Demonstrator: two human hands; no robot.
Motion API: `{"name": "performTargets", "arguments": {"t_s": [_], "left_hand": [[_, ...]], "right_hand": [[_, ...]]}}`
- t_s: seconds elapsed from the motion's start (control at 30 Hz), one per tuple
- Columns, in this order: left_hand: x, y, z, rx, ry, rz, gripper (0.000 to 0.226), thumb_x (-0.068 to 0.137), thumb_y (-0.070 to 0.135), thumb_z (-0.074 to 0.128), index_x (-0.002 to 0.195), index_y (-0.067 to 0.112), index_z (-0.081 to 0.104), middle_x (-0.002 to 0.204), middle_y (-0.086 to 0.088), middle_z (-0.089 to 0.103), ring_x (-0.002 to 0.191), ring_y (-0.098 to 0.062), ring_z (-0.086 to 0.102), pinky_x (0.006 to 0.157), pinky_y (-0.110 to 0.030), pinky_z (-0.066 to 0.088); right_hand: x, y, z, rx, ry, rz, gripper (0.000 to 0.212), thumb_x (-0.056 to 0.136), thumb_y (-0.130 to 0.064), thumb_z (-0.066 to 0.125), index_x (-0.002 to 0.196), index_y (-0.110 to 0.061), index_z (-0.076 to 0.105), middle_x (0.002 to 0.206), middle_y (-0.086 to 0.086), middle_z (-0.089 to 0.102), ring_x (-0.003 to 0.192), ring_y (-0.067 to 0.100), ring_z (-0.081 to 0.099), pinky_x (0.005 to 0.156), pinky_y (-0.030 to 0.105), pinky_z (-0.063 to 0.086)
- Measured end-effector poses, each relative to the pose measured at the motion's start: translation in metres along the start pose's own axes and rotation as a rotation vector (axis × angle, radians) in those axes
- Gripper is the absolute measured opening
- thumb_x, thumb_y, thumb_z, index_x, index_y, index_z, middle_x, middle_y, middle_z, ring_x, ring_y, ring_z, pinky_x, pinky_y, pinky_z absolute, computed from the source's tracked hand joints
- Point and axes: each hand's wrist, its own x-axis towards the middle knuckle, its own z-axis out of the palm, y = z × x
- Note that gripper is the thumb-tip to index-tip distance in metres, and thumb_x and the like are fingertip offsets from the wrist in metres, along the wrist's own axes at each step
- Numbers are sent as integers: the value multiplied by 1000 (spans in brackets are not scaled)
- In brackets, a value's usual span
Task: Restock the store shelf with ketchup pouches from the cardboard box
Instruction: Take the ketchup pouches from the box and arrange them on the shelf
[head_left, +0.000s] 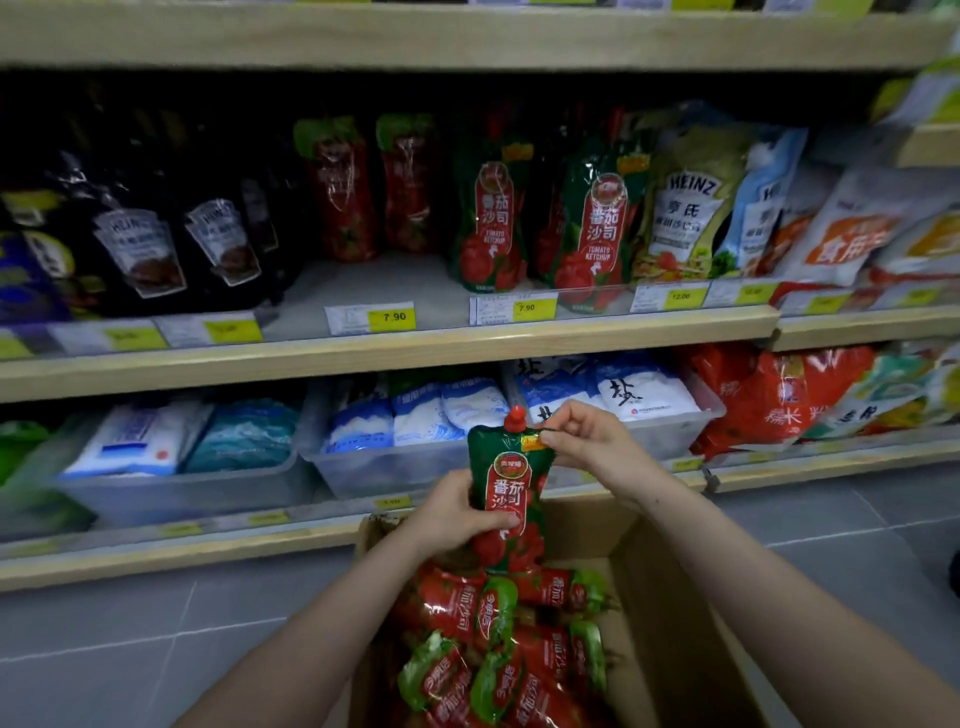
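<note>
A dark green ketchup pouch (511, 483) with a red cap stands upright above the open cardboard box (670, 623). My left hand (452, 514) grips its lower body. My right hand (587, 441) pinches its top right corner. Several red and green ketchup pouches (498, 644) lie in the box. On the middle shelf (415, 343), two matching green pouches (493, 218) stand at the front, with red pouches (343, 197) further back to their left. Bare shelf shows in front of the red ones.
Dark Heinz sauce pouches (140, 244) stand at the left of the middle shelf, pale Heinz pouches (685, 208) at the right. Plastic bins (363, 467) of salt bags fill the lower shelf. Grey tiled floor (130, 634) surrounds the box.
</note>
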Motion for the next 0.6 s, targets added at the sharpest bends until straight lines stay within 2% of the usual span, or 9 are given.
{"name": "performTargets", "arguments": {"t_s": [0.1, 0.2, 0.27, 0.4, 0.53, 0.6], "left_hand": [[-7, 7, -11, 58, 49, 6, 47, 67, 23, 82, 108, 22, 60, 109, -1, 68, 96, -9, 64, 90, -34, 52], [-12, 11, -16, 104, 41, 7, 44, 63, 29, 84, 98, 33, 58, 98, 10, 67, 88, 0, 62, 84, -27, 52], [-13, 11, -17, 59, 34, 5, 48, 60, 30, 85, 100, 33, 58, 95, 13, 66, 91, -1, 62, 84, -26, 53], [-14, 9, -18, 30, 50, 20, 58, 58, 31, 86, 104, 35, 51, 98, 16, 63, 95, 1, 60, 82, -20, 50], [-14, 3, -18, 38, 50, 30, 71, 58, 33, 86, 118, 28, 50, 115, 9, 62, 106, -5, 58, 92, -28, 50], [-15, 1, -18, 1, 47, 21, 69, 58, 29, 86, 117, 28, 50, 116, 9, 62, 106, -6, 58, 91, -28, 50]], "right_hand": [[5, -17, 13, -106, -64, -13, 18, 77, -4, 69, 90, -15, 62, 90, -3, 68, 85, 10, 64, 74, 20, 54], [12, -30, 24, -193, -71, 14, 11, 79, -12, 69, 83, -22, 67, 81, -6, 70, 78, 9, 66, 64, 15, 53], [16, -39, 24, -211, -74, 28, 6, 80, -17, 68, 79, -23, 68, 74, -8, 72, 72, 5, 67, 61, 12, 50], [21, -52, 23, -200, -88, 37, 16, 81, -18, 68, 65, -20, 66, 65, -5, 69, 57, -2, 62, 53, 8, 46], [25, -54, 22, -170, -56, 26, 16, 80, -20, 69, 65, -19, 65, 63, -6, 70, 58, -1, 63, 54, 8, 47], [25, -52, 21, -137, -27, 10, 13, 79, -21, 69, 68, -16, 66, 62, -7, 70, 60, 0, 65, 54, 9, 48]]}}
